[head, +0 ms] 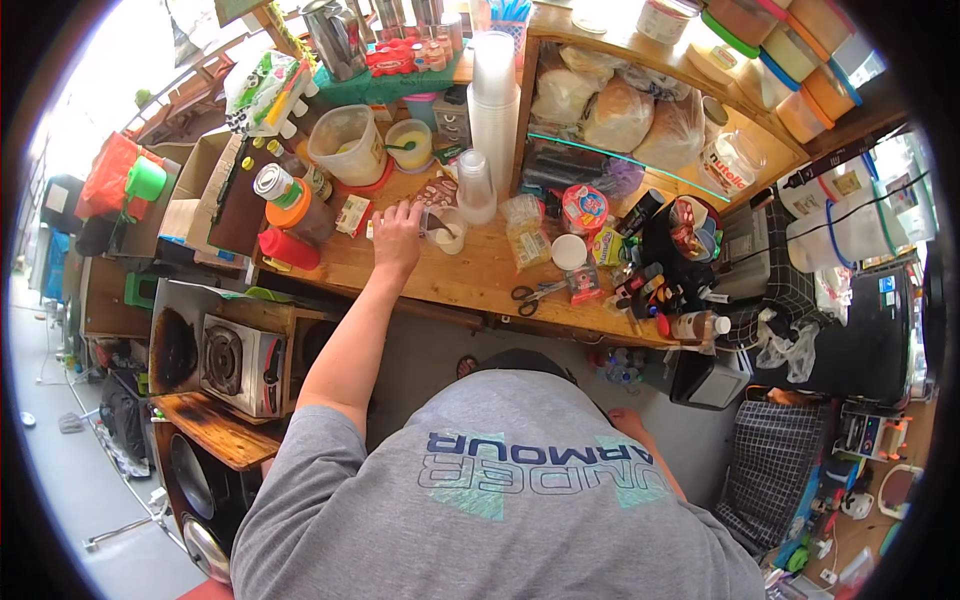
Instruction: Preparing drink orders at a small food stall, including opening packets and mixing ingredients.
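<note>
My left hand is closed around a small clear cup at the wooden counter. That cup tips to the right, and something dark brown shows at its mouth. Just under it stands a clear plastic cup with pale contents. Behind them rise a short stack of clear cups and a brown patterned packet. A small red and white box lies left of the hand. My right hand hangs low beside my body, away from the counter, its fingers mostly hidden.
Left on the counter stand a red squeeze bottle, an orange-lidded jar and a large plastic tub. Scissors, a white lid and packets lie right. A gas stove sits lower left. Tall stacked cups stand behind.
</note>
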Demonstrator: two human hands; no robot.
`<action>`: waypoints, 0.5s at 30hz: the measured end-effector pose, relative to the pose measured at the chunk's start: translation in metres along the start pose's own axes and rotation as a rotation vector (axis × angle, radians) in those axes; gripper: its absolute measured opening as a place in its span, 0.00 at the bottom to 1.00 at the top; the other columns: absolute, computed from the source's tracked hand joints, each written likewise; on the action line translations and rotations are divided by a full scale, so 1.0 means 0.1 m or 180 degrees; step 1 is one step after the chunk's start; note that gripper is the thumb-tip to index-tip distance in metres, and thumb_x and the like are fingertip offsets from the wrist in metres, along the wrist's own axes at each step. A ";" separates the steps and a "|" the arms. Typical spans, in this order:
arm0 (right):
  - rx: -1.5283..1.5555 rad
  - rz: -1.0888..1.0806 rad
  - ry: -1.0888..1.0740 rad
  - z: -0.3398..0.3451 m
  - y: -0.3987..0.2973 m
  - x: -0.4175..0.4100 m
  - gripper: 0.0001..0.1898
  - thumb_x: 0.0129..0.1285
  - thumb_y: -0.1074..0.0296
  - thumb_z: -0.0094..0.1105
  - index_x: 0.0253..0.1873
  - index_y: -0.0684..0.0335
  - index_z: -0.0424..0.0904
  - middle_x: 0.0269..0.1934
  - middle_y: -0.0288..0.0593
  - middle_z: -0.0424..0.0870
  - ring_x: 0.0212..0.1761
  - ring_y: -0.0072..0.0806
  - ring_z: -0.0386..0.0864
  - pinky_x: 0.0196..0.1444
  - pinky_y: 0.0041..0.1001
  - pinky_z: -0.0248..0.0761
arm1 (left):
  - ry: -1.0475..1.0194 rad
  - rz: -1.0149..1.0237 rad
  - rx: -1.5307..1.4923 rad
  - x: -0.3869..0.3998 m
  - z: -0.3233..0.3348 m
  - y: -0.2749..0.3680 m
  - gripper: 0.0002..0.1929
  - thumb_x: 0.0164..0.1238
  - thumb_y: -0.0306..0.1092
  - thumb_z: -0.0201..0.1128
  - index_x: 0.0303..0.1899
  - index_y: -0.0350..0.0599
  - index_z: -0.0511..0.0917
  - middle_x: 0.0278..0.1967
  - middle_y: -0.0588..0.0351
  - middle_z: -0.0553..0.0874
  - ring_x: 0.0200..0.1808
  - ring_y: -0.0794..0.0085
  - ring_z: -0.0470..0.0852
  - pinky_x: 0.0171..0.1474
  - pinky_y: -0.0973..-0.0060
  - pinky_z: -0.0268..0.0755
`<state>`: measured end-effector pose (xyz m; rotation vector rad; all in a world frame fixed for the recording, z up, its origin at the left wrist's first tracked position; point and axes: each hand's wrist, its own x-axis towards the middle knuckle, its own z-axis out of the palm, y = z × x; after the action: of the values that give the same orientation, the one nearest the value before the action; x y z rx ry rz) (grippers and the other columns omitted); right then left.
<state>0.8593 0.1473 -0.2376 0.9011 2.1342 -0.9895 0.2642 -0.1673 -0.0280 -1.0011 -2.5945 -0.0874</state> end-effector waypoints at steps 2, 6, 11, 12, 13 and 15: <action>0.0362 -0.0007 0.0181 0.13 -0.05 0.00 0.22 0.61 0.48 0.70 0.50 0.60 0.90 0.48 0.51 0.91 0.51 0.47 0.89 0.53 0.38 0.80 | 0.0161 0.0145 0.0067 0.04 -0.02 -0.01 0.23 0.60 0.29 0.67 0.60 0.50 0.79 0.54 0.55 0.86 0.58 0.59 0.82 0.63 0.53 0.67; 0.0274 -0.0176 0.0317 0.21 -0.16 -0.04 0.14 0.66 0.60 0.59 0.45 0.62 0.88 0.40 0.57 0.88 0.44 0.47 0.89 0.46 0.40 0.77 | 0.0185 0.0327 0.0058 0.09 -0.10 -0.03 0.24 0.61 0.28 0.65 0.61 0.53 0.81 0.59 0.54 0.85 0.61 0.59 0.80 0.66 0.54 0.66; 0.0519 -0.0249 0.0599 0.20 -0.35 -0.18 0.16 0.66 0.59 0.60 0.44 0.66 0.87 0.40 0.59 0.88 0.43 0.46 0.88 0.48 0.38 0.78 | 0.0287 0.0482 -0.0018 0.12 -0.22 -0.08 0.24 0.63 0.27 0.62 0.62 0.55 0.82 0.61 0.54 0.83 0.63 0.59 0.77 0.69 0.56 0.63; 0.0535 -0.0244 0.0608 0.19 -0.38 -0.21 0.16 0.66 0.59 0.60 0.44 0.66 0.87 0.40 0.59 0.88 0.43 0.46 0.88 0.48 0.38 0.78 | 0.0326 0.0552 0.0010 0.12 -0.25 -0.08 0.26 0.61 0.28 0.65 0.63 0.55 0.82 0.62 0.54 0.82 0.64 0.58 0.76 0.70 0.53 0.62; 0.0521 -0.0162 0.0604 0.19 -0.40 -0.23 0.16 0.65 0.58 0.60 0.44 0.66 0.88 0.40 0.58 0.89 0.44 0.46 0.88 0.48 0.38 0.78 | 0.0365 0.0620 0.0040 0.13 -0.28 -0.08 0.28 0.59 0.29 0.68 0.64 0.54 0.81 0.63 0.54 0.81 0.65 0.57 0.75 0.72 0.51 0.61; 0.0529 -0.0053 0.0633 0.24 -0.32 -0.24 0.16 0.65 0.57 0.60 0.44 0.66 0.88 0.40 0.58 0.89 0.44 0.47 0.88 0.49 0.38 0.78 | 0.0413 0.0707 0.0032 0.18 -0.37 -0.05 0.27 0.60 0.29 0.68 0.64 0.55 0.81 0.64 0.54 0.81 0.65 0.57 0.74 0.73 0.51 0.60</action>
<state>0.8540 0.1044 -0.2198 1.1044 2.2506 -1.1408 0.2597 -0.1664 0.0128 -1.2300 -2.3497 -0.0796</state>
